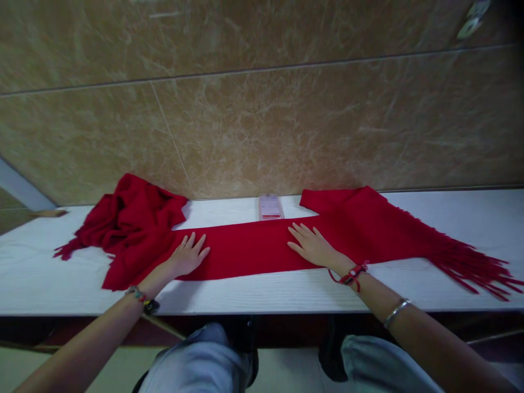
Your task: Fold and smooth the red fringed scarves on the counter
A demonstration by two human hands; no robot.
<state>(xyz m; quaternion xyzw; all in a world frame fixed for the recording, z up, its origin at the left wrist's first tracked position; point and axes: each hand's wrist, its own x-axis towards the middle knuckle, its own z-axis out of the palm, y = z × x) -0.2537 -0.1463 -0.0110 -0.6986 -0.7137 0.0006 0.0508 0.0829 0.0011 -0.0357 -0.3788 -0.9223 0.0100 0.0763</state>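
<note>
A red scarf (pixel 249 248) lies lengthwise across the white table. Its middle stretch is flat and smooth, while its left part is bunched in a crumpled heap. On the right it spreads wider, is folded over at the back, and ends in a long fringe. My left hand (pixel 189 255) rests palm down with spread fingers on the scarf, beside the crumpled heap. Flat on the right side of the smooth stretch lies my right hand (pixel 311 244), fingers apart. Neither hand grips the fabric.
A small clear flat packet or case (pixel 270 207) lies behind the scarf against the tiled wall (pixel 254 125). A thin brown piece (pixel 49 213) sits at the table's far left corner. The white table (pixel 262 297) is narrow, its front edge just before my knees.
</note>
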